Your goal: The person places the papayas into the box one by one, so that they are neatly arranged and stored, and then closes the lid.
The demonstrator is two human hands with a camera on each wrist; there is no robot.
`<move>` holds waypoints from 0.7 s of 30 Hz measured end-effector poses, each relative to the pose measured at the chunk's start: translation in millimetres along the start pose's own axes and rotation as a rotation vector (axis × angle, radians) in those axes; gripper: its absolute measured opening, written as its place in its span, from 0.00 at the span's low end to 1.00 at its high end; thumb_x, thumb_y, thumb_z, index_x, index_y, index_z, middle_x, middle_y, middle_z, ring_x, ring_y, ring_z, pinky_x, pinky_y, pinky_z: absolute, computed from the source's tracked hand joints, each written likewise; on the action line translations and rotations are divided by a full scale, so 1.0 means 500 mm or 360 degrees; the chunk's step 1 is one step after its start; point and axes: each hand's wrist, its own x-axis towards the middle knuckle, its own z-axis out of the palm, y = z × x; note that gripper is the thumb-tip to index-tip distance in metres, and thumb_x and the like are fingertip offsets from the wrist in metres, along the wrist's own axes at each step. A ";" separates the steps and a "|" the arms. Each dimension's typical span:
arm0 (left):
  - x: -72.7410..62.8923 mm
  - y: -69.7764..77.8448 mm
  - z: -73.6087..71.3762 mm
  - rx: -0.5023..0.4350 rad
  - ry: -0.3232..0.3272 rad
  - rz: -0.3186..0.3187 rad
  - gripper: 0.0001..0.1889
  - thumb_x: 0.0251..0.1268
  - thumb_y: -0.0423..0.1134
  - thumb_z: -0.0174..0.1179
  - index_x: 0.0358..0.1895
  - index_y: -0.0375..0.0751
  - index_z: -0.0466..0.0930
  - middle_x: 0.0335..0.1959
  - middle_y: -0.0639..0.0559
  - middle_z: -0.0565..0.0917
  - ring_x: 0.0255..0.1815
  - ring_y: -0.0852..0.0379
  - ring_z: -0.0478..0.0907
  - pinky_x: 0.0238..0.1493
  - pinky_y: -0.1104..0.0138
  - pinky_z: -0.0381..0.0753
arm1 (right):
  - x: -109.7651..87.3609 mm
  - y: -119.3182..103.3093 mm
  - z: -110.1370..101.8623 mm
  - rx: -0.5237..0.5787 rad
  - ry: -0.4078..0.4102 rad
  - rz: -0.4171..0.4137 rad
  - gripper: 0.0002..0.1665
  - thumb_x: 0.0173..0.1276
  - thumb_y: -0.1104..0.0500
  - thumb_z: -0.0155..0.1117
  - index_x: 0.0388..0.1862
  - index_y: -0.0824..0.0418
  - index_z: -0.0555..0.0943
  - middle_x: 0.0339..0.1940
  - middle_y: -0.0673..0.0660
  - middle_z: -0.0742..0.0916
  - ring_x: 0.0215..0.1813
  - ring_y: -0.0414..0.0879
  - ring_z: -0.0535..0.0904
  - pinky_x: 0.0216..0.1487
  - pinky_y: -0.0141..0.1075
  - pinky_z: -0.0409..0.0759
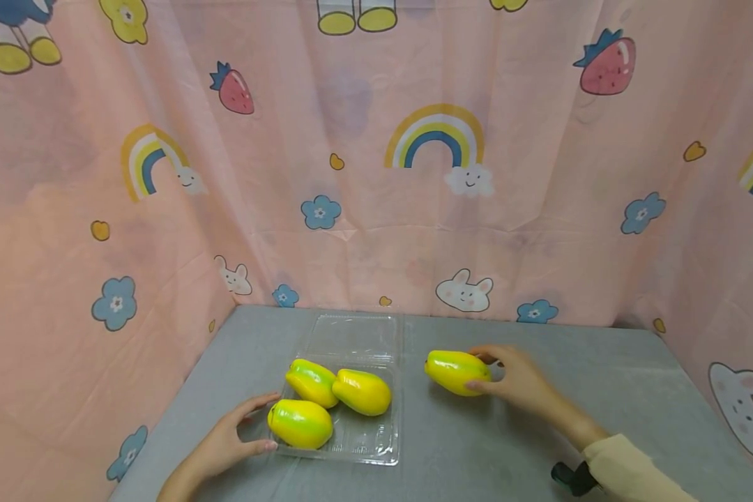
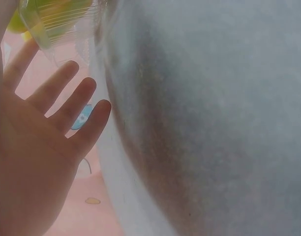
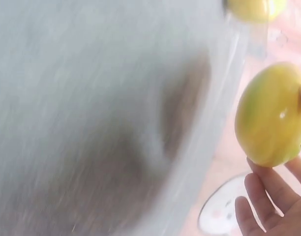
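Note:
My right hand [image 1: 517, 380] holds a yellow-green papaya [image 1: 453, 371] by its right end, thumb on the near side and fingers on the far side. In the right wrist view this papaya [image 3: 271, 115] lies against the fingertips. A clear plastic clamshell box [image 1: 376, 446] stands to the left with its lid [image 1: 351, 336] folded back, away from me. Inside are three similar papayas: one front left [image 1: 301, 423], one behind it [image 1: 312, 383] and one toward the right [image 1: 362, 392]. My left hand [image 1: 226, 436] rests at the box's left edge, fingers extended and spread in the left wrist view.
A grey tabletop [image 1: 477, 453] carries everything. Pink printed curtains [image 1: 364, 258] rise along its back and both sides. A small dark object [image 1: 571, 478] sits by the right sleeve [image 1: 630, 467].

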 end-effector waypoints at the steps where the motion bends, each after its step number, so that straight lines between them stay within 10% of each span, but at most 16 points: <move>1: 0.001 0.000 0.000 0.0005 -0.0004 0.0003 0.39 0.54 0.53 0.72 0.71 0.57 0.67 0.72 0.45 0.71 0.74 0.35 0.64 0.68 0.38 0.67 | -0.002 -0.009 0.004 0.0011 -0.0001 -0.0002 0.38 0.53 0.31 0.72 0.57 0.49 0.81 0.51 0.49 0.87 0.54 0.49 0.79 0.58 0.53 0.78; 21: 0.026 -0.001 0.002 0.0101 0.0002 0.0028 0.39 0.54 0.54 0.72 0.71 0.60 0.67 0.72 0.47 0.73 0.72 0.37 0.66 0.68 0.40 0.70 | -0.027 -0.163 0.097 0.0247 0.0013 -0.0044 0.34 0.49 0.35 0.77 0.54 0.45 0.82 0.47 0.41 0.87 0.51 0.42 0.77 0.56 0.47 0.77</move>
